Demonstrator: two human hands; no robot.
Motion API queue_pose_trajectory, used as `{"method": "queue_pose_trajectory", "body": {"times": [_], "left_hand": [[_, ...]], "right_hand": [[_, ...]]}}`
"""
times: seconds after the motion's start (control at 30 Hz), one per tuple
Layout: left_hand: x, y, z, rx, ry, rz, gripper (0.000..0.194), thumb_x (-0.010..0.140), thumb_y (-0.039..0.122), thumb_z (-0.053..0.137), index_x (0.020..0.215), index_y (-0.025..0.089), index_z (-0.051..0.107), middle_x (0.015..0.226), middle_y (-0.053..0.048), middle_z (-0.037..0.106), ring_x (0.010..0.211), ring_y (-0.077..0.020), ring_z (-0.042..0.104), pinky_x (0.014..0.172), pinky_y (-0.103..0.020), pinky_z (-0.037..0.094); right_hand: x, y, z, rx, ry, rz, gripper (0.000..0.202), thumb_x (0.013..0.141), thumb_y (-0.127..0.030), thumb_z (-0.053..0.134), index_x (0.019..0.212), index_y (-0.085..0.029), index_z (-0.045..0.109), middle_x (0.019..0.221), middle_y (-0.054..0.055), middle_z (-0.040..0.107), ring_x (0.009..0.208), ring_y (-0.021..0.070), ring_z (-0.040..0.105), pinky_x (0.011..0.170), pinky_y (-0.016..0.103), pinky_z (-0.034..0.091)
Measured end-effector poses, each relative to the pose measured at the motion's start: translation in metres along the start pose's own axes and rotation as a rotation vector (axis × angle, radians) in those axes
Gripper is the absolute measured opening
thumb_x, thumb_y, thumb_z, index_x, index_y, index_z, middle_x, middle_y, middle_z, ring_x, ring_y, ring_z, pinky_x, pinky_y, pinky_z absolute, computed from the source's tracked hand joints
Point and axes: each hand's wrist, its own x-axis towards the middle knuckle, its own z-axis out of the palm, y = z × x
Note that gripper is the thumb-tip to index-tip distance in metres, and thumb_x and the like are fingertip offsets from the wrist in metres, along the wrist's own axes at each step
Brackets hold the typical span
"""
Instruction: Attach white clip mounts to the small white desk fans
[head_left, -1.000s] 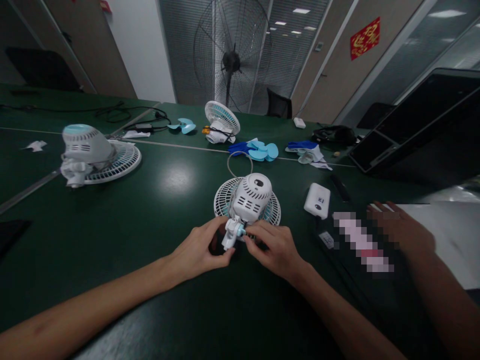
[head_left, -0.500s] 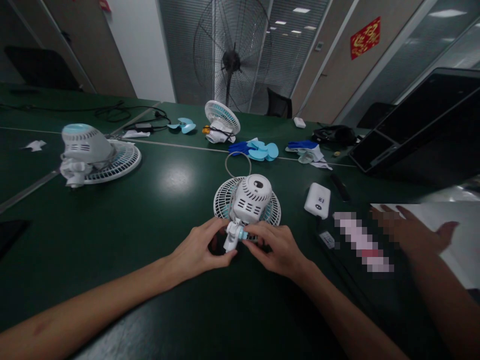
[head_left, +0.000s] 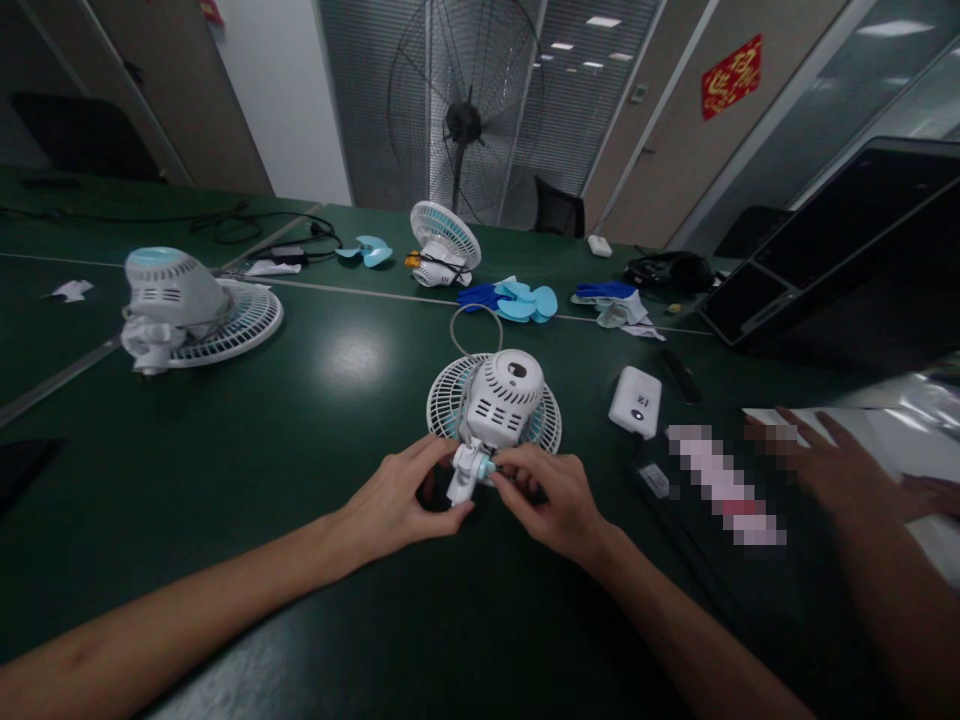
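Observation:
In front of me a small white fan lies grille-down on the green table, its motor housing facing up. My left hand grips the white clip bracket at the fan's near side between thumb and fingers. On the bracket's right side sits a light blue knob. My right hand pinches this knob between thumb and index finger, its other fingers curled.
Another white fan lies at the left; a third stands farther back. Blue fan blades, gloves and a white power bank lie around. At the right, another person's hand rests over white sheets.
My right thumb and index finger have shifted slightly on the knob, while my left hand stays put. The other person's hand has moved a little, and a second hand shows at the right edge.

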Motion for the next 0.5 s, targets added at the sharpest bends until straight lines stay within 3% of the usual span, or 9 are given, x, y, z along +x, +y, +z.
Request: {"method": "queue_pose_trajectory", "body": {"times": [0.1, 0.5], "left_hand": [[-0.0001, -0.0009, 0.0006, -0.002, 0.0, 0.001, 0.048, 0.088, 0.039, 0.075, 0.129, 0.025, 0.055, 0.105, -0.003, 0.063, 0.072, -0.014, 0.062, 0.06, -0.026, 0.051], [-0.0004, 0.0005, -0.001, 0.007, 0.008, 0.011, 0.047, 0.088, 0.039, 0.074, 0.129, 0.024, 0.056, 0.106, -0.004, 0.064, 0.072, -0.0138, 0.062, 0.06, -0.025, 0.052]], "right_hand": [[0.0004, 0.0001, -0.0047, 0.008, -0.027, -0.056, 0.023, 0.097, -0.019, 0.065, 0.119, -0.022, 0.062, 0.087, -0.001, 0.069, 0.061, 0.01, 0.061, 0.058, 0.026, 0.044], [0.0021, -0.0009, -0.0069, -0.022, -0.056, -0.071, 0.026, 0.097, -0.016, 0.061, 0.122, -0.022, 0.061, 0.091, 0.002, 0.07, 0.065, 0.0124, 0.062, 0.058, 0.027, 0.046]]}}
